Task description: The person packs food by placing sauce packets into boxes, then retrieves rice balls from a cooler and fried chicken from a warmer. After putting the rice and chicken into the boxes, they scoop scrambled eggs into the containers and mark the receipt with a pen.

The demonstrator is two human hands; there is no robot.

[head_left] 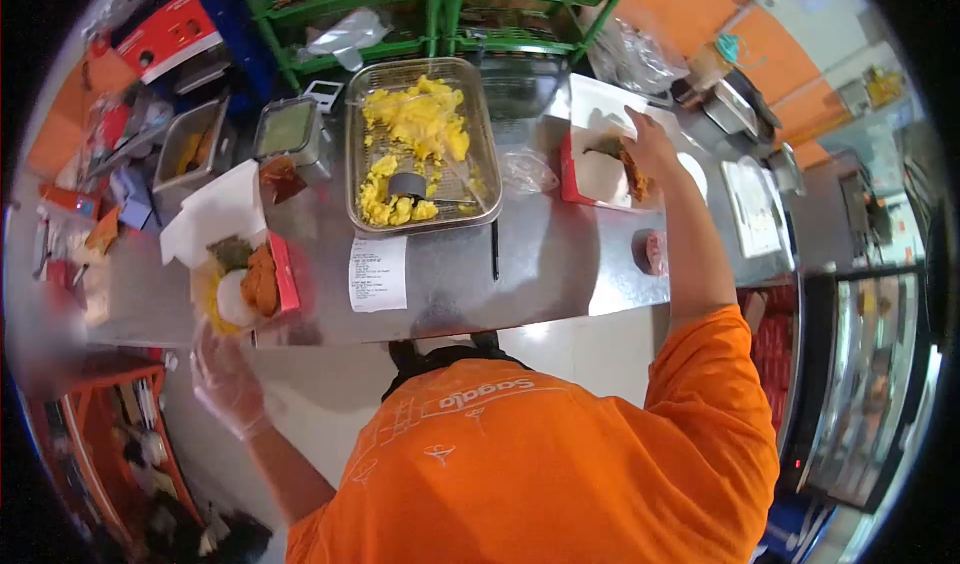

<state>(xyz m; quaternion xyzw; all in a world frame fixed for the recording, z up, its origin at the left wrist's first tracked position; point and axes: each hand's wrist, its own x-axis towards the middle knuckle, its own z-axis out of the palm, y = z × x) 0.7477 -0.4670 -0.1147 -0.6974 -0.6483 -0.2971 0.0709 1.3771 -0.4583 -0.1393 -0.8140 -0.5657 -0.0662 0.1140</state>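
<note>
My left hand [226,376], in a clear glove, is at the table's front edge, just below the left food box [287,269]; its fingers are apart and nothing shows in it. That box has its lid up and holds white rice [236,299], a brown fried piece [261,282] and dark greens. My right hand [648,144] reaches over the right food box [572,172], fingers bent down at a brown piece [636,180] beside white rice [604,176]. Whether the fingers grip it is unclear. Between the boxes stands a tray [354,189] of yellow scrambled egg [420,116].
A printed receipt [378,275] and a black pen [495,251] lie in front of the tray. Metal containers [292,134] stand at the back left. Green racks [440,24] rise behind the table. A clear plastic bag [527,171] lies right of the tray.
</note>
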